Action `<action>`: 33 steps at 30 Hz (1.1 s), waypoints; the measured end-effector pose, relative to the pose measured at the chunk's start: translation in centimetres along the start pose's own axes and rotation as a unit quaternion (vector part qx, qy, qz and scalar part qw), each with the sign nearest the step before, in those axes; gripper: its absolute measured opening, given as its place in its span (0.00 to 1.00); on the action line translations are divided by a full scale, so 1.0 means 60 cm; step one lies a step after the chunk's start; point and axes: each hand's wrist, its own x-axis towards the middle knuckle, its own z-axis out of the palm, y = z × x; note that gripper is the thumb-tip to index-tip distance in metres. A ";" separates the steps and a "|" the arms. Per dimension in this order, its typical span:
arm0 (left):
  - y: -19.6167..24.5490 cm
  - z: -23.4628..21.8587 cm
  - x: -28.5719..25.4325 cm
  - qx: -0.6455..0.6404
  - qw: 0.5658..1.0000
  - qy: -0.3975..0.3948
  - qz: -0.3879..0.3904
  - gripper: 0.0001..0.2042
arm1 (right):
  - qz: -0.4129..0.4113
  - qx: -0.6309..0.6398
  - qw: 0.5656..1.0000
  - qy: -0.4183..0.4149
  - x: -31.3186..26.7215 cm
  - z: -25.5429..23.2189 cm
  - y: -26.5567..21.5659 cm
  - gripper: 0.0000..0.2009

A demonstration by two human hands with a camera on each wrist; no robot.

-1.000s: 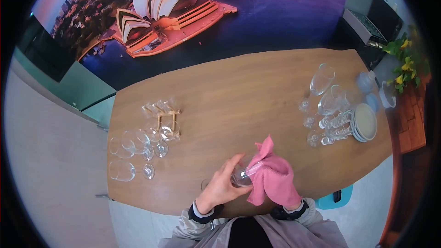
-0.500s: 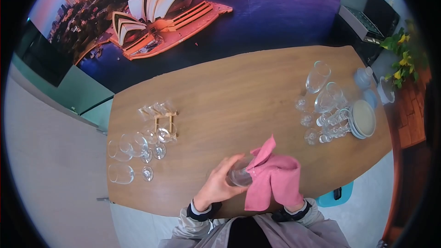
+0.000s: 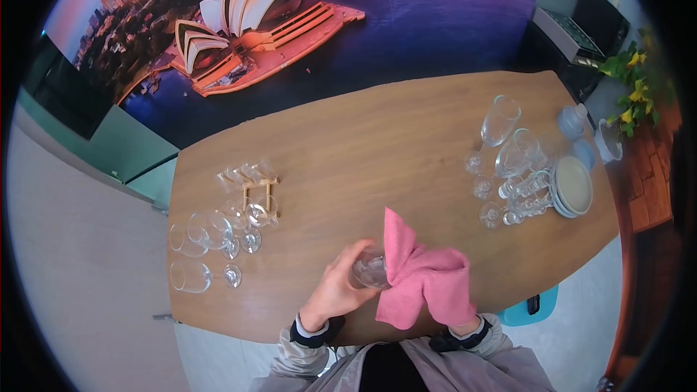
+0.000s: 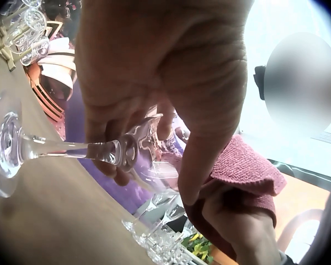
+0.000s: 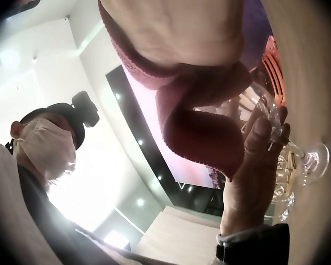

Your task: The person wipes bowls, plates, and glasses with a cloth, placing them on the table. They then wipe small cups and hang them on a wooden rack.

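Note:
My left hand [image 3: 335, 287] grips a clear stemmed wine glass [image 3: 370, 272] around its bowl, low over the table's near side. In the left wrist view the stem and round foot [image 4: 5, 144] point left, and the bowl lies tilted between thumb and fingers. A pink cloth [image 3: 425, 283] covers the bowl's mouth end, with one corner standing up. My right hand [image 4: 237, 223] holds this cloth from beneath its folds, close to the rim. Most of its fingers are hidden by the fabric; pink shows through the glass.
Several wine glasses [image 3: 191, 276] lie or stand at the table's left, near a small wooden rack [image 3: 272, 192] with glasses. On the right are more glassware [image 3: 519, 152], stacked pale plates [image 3: 573, 185] and a bluish container [image 3: 572, 123]. A teal seat [image 3: 519, 312] sits below the near right edge.
The left hand and the wine glass have shifted slightly left. The cloth has followed, its folds have changed shape, and its raised corner now stands farther left.

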 end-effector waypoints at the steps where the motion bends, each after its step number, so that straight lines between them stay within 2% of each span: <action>1: 0.006 -0.007 0.001 0.018 1.000 -0.008 0.011 0.39 | -0.006 -0.027 0.999 -0.022 0.003 -0.005 0.000 0.06; 3: 0.005 -0.020 0.000 0.036 0.999 -0.017 0.022 0.38 | -0.012 -0.053 0.998 -0.043 -0.004 -0.004 0.002 0.06; 5: -0.004 -0.032 0.003 -0.004 0.998 0.040 0.044 0.43 | 0.081 0.010 0.991 0.111 -0.025 0.010 0.009 0.06; 6: 0.002 -0.034 0.009 -0.004 0.998 0.038 0.046 0.43 | 0.079 0.009 0.990 0.113 -0.011 0.008 -0.002 0.06; 7: 0.015 -0.038 0.018 -0.138 0.984 0.105 0.041 0.44 | 0.030 0.015 0.999 0.010 0.017 0.002 -0.019 0.05; 8: 0.022 -0.042 0.026 -0.268 0.947 0.171 0.034 0.44 | -0.018 0.021 0.995 -0.094 0.032 0.000 -0.028 0.05; 9: 0.020 -0.054 0.036 -0.217 0.963 0.152 0.056 0.49 | -0.018 0.021 0.995 -0.094 0.032 0.001 -0.027 0.05; 10: 0.023 -0.056 0.042 -0.217 0.963 0.152 0.055 0.49 | 0.047 -0.034 0.991 -0.123 0.032 0.001 -0.025 0.05; 11: 0.030 -0.058 0.049 -0.107 0.983 0.124 0.080 0.49 | 0.112 -0.089 0.978 -0.150 0.031 0.003 -0.022 0.06; 12: 0.039 -0.058 0.059 0.005 0.990 0.093 0.105 0.50 | 0.112 -0.089 0.978 -0.150 0.032 0.010 -0.015 0.06; 13: 0.039 -0.054 0.070 0.005 0.990 0.093 0.106 0.50 | 0.006 -0.213 0.967 -0.143 0.034 0.022 -0.007 0.06; 14: 0.037 -0.047 0.083 -0.024 0.992 0.076 0.096 0.51 | -0.100 -0.331 0.929 -0.129 0.033 0.028 -0.002 0.07; 16: 0.037 -0.031 0.116 -0.053 0.993 0.054 0.086 0.51 | -0.091 -0.339 0.927 -0.134 0.026 0.027 -0.002 0.07; 19: 0.038 0.001 0.183 -0.193 0.978 0.033 0.068 0.51 | -0.066 -0.362 0.916 -0.160 0.019 0.024 -0.004 0.08; 22: 0.040 0.045 0.239 -0.223 0.973 0.009 0.056 0.51 | -0.040 -0.388 0.902 -0.183 0.012 0.013 -0.010 0.08; 29: 0.021 0.127 0.334 -0.233 0.970 -0.011 0.071 0.49 | 0.026 -0.433 0.871 -0.228 -0.002 -0.020 -0.034 0.10; 33: 0.014 0.151 0.373 -0.212 0.975 -0.007 0.071 0.49 | 0.005 -0.425 0.879 -0.217 0.011 -0.030 -0.049 0.10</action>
